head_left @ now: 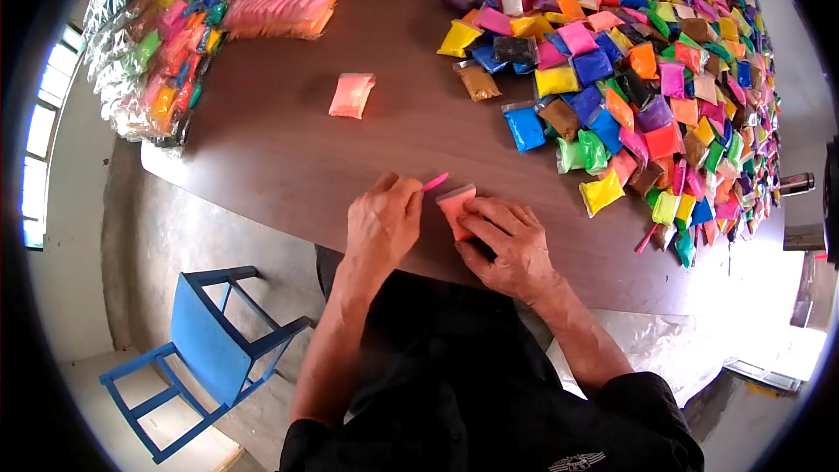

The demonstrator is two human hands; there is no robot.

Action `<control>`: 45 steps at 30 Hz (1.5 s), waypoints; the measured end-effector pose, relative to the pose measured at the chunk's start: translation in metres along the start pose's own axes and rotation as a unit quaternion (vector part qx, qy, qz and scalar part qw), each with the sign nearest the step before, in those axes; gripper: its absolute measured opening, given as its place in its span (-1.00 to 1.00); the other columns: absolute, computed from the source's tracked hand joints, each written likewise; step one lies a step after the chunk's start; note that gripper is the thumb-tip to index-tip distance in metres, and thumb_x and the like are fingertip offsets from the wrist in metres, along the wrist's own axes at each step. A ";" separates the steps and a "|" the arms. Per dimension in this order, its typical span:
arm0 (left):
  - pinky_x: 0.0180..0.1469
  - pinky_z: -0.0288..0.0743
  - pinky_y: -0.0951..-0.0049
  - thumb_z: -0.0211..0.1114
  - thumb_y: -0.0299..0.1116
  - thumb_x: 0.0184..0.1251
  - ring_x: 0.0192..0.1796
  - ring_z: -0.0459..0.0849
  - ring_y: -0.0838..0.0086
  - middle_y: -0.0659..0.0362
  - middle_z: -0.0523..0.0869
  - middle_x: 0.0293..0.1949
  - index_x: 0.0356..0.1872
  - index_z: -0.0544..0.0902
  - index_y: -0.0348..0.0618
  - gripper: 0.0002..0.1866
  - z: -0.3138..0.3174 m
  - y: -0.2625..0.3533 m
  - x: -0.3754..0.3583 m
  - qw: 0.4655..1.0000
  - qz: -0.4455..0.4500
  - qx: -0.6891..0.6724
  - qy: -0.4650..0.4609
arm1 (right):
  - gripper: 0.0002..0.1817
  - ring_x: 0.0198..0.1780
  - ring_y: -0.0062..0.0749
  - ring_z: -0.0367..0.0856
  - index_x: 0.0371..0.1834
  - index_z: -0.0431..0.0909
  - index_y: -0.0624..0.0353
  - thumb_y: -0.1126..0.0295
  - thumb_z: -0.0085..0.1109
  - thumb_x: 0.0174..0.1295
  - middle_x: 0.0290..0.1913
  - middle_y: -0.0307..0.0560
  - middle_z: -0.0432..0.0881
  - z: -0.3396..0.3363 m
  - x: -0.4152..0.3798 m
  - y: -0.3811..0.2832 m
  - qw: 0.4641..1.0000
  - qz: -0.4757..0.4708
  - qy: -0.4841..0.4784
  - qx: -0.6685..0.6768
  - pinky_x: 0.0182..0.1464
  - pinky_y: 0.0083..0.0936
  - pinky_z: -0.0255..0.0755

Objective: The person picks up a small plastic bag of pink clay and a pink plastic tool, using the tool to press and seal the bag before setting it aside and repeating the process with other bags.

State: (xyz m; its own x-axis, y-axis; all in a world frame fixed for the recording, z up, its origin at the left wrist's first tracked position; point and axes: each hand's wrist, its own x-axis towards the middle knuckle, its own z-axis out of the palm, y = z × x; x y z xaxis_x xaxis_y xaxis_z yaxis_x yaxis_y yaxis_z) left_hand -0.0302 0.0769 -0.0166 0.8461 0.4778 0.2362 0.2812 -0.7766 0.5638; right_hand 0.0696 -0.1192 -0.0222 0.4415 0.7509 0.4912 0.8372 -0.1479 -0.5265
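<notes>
Near the table's front edge, my left hand is closed around a thin pink stick, whose tip points to the right. Just right of it, my right hand grips a small salmon-pink packet between thumb and fingers, down at the tabletop. The stick's tip is close to the packet's upper left corner, with a small gap. Farther back on the brown table lies another light pink packet, apart from both hands.
A large heap of coloured packets covers the table's right side. Bundles of clear bags with coloured packets and a row of pink packets lie at the back left. A blue chair stands on the floor at left.
</notes>
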 end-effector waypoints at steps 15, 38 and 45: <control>-0.23 0.62 0.11 0.44 -0.50 0.29 -0.29 0.75 -0.02 0.01 0.75 -0.34 -0.33 0.73 -0.19 -0.96 0.017 0.011 0.028 0.998 0.017 -0.053 -0.013 | -0.65 0.11 -0.13 0.73 -0.03 0.76 0.07 0.44 0.56 0.08 0.06 -0.15 0.71 0.001 0.002 0.001 1.000 -0.004 0.015 0.004 0.13 -0.20 0.59; -0.30 0.62 0.19 0.44 -0.59 0.28 -0.34 0.77 0.01 -0.04 0.75 -0.36 -0.31 0.71 -0.24 -0.94 -0.002 0.013 -0.021 0.992 0.007 -0.127 0.024 | -0.65 0.13 -0.02 0.70 -0.02 0.74 0.10 0.45 0.53 0.09 0.17 -0.03 0.66 0.003 -0.001 0.004 0.999 -0.005 0.034 0.029 0.13 -0.18 0.61; -0.29 0.63 0.27 0.50 -0.57 0.30 -0.33 0.82 0.09 -0.06 0.80 -0.34 -0.30 0.73 -0.29 -0.92 0.011 0.016 -0.024 0.995 -0.026 -0.094 0.014 | -0.72 0.08 -0.06 0.73 -0.08 0.78 0.09 0.50 0.50 0.11 0.09 -0.08 0.71 0.005 -0.001 0.006 1.000 0.002 0.023 0.008 0.13 -0.19 0.64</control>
State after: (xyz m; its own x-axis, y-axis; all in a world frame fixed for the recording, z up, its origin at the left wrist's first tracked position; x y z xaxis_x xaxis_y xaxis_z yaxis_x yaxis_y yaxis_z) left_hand -0.0411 0.0491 -0.0217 0.8190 0.5282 0.2243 0.2320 -0.6622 0.7125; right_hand 0.0724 -0.1174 -0.0294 0.4606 0.7192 0.5202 0.8296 -0.1403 -0.5404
